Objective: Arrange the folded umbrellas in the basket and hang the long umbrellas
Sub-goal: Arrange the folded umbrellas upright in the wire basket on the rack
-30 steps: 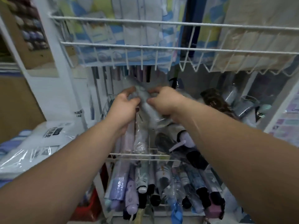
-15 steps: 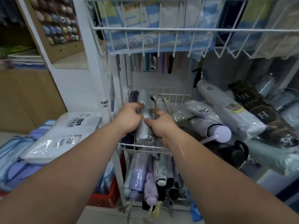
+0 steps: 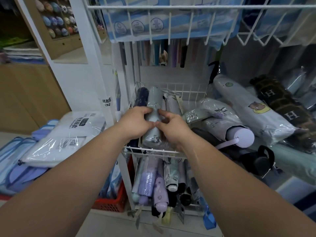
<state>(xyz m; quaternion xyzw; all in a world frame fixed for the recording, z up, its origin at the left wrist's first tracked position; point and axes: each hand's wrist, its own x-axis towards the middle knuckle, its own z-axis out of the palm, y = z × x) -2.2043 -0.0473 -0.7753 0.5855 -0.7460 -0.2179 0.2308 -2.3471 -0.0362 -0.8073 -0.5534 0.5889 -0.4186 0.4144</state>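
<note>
At the centre of my head view, both hands meet on a pale grey-blue folded umbrella in a clear plastic sleeve point(image 3: 153, 103). It lies lengthwise in the white wire basket point(image 3: 154, 150), just beside a navy folded umbrella point(image 3: 142, 97) on its left and a grey folded umbrella point(image 3: 172, 106) on its right. From my feed, the left hand point(image 3: 136, 123) wraps its fingers round the umbrella's left side. The right hand point(image 3: 172, 129) curls thumb and forefinger against its right side, and the two thumbs almost touch on top. Below, I see a lower wire basket point(image 3: 130, 194) packed with lilac, grey and dark folded umbrellas. To the right lie a pale bear-print umbrella point(image 3: 248, 106) and a brown H-patterned umbrella point(image 3: 282, 106). A white packaged raincoat point(image 3: 68, 137) sits left of the rack.
</note>
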